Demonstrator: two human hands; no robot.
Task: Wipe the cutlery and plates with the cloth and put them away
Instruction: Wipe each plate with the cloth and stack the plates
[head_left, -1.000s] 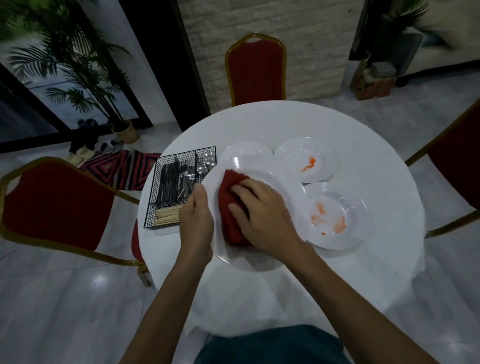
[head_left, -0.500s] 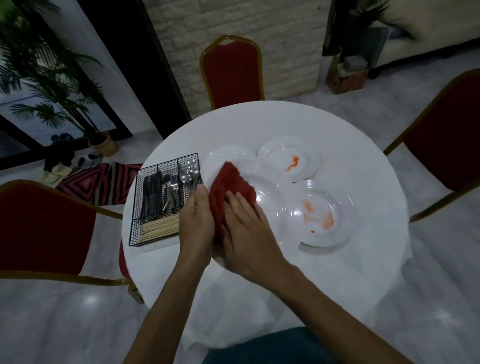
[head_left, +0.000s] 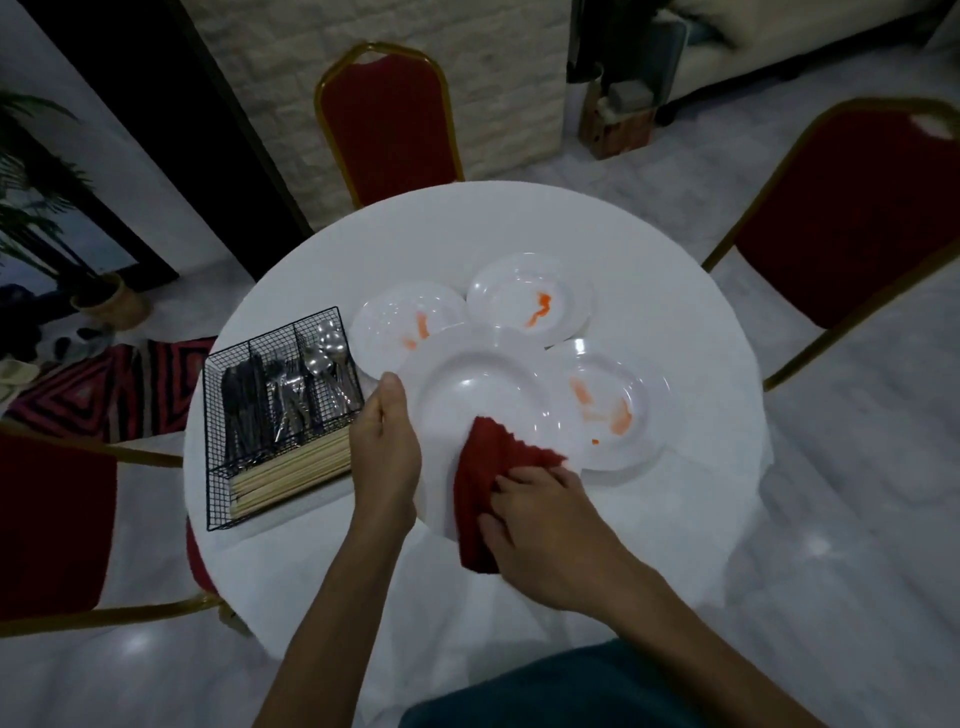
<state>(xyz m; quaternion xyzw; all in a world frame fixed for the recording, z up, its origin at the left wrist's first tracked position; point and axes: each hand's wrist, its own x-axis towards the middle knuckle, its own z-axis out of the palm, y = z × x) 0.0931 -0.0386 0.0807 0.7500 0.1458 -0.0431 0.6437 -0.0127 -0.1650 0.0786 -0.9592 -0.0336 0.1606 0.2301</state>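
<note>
clamping left hand (head_left: 384, 452) on plate (head_left: 483, 384) at left rim, pinching cloth (head_left: 483, 467) over near rim in right hand (head_left: 545, 525), facing open table (head_left: 519, 223) beyond

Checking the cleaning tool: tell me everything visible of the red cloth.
The red cloth is dark red, soft-looking fabric, bunched into a wad with a ragged top edge. It lies on the near right side of the large white plate, overhanging its rim. The right hand grips it.

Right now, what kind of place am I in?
Probably a dining room or banquet hall: a round white-clothed table, red gold-framed banquet chairs, and stained plates beside a wire cutlery basket.
</note>
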